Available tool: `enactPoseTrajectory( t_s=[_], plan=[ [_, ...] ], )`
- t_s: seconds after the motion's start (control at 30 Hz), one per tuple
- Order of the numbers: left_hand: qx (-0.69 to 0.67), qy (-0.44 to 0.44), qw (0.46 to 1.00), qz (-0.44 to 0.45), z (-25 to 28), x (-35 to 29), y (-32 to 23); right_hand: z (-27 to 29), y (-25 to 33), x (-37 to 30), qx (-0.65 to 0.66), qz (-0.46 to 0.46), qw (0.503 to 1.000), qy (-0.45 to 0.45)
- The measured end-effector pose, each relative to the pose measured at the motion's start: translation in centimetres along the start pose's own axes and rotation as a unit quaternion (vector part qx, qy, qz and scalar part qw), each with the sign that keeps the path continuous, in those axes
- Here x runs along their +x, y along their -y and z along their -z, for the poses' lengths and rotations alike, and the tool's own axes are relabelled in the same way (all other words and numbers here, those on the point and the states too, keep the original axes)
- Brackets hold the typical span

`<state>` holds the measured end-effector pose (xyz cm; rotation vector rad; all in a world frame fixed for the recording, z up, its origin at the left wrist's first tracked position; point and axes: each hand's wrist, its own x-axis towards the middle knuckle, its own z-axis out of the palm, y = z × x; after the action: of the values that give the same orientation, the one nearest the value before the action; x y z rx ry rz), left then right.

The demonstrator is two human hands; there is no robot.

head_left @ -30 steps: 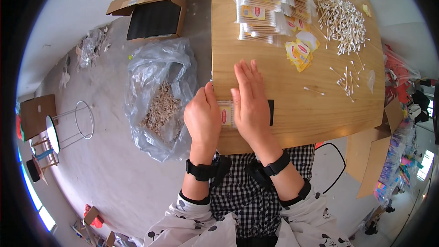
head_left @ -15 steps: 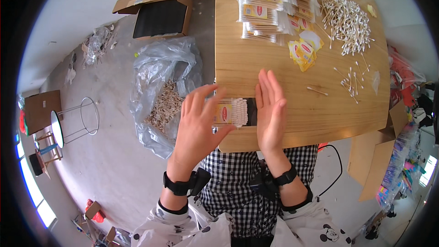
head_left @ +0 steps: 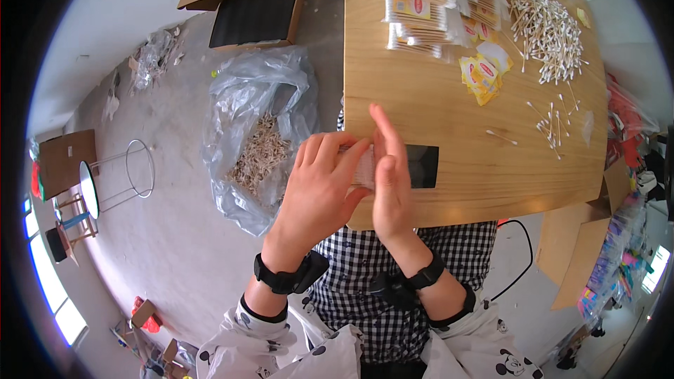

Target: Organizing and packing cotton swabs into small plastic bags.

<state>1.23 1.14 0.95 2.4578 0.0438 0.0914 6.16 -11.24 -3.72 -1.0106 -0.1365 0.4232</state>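
A person's hands are meeting around a swab pack point(head_left: 364, 168) by the left edge of a wooden tabletop point(head_left: 505, 175), close to its near left corner. The left hand point(head_left: 319, 168) is curling over the pack, its fingers lying at the far side and its thumb at the near side, and is hiding much of it. The right hand point(head_left: 392, 186) is standing flat and upright at the pack's right end, its fingers straight and holding nothing; whether its palm is touching the swab tips, one cannot tell. Just right of it, a black pad point(head_left: 425, 167) is lying near the near edge.

Stacked packs point(head_left: 418, 10) are filling the far left part of the tabletop, with yellow labels point(head_left: 481, 77) lying just nearer. A swab pile point(head_left: 547, 35) is spreading toward the right edge, and loose swabs point(head_left: 551, 126) are lying nearer. Beyond the left edge, a clear bag point(head_left: 232, 109) full of swabs is sitting on the floor point(head_left: 175, 238), near an open carton point(head_left: 291, 17).
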Motion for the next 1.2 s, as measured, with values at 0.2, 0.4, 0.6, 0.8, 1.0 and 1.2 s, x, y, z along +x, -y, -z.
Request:
enactPoseTrajectory(
  t_s=[0.2,0.4,0.6,0.8,1.0,1.2],
  plan=[
    [-0.052,0.031,0.998,0.006,1.3,1.1,0.0,-0.8,0.4,-0.1,-0.029,-0.017,0.999,0.016],
    [0.036,0.115,0.979,0.167,1.4,3.1,-1.1,0.6,0.5,-1.6,-0.043,0.087,0.994,-0.042],
    [0.125,0.062,0.954,0.264,4.6,0.9,-1.5,2.3,5.3,-5.3,-0.162,-0.010,0.985,-0.060],
    [-0.132,0.047,0.933,0.333,6.0,-1.4,-5.5,2.7,8.4,-7.7,0.088,-0.254,0.956,0.116],
    [-0.181,-0.053,0.982,0.021,-0.8,0.7,-11.5,5.8,13.0,-6.7,0.078,-0.182,0.974,0.107],
    [-0.335,-0.034,0.939,0.065,-5.5,3.0,-13.3,11.3,16.4,-4.9,-0.066,-0.177,0.978,0.083]
  ],
)
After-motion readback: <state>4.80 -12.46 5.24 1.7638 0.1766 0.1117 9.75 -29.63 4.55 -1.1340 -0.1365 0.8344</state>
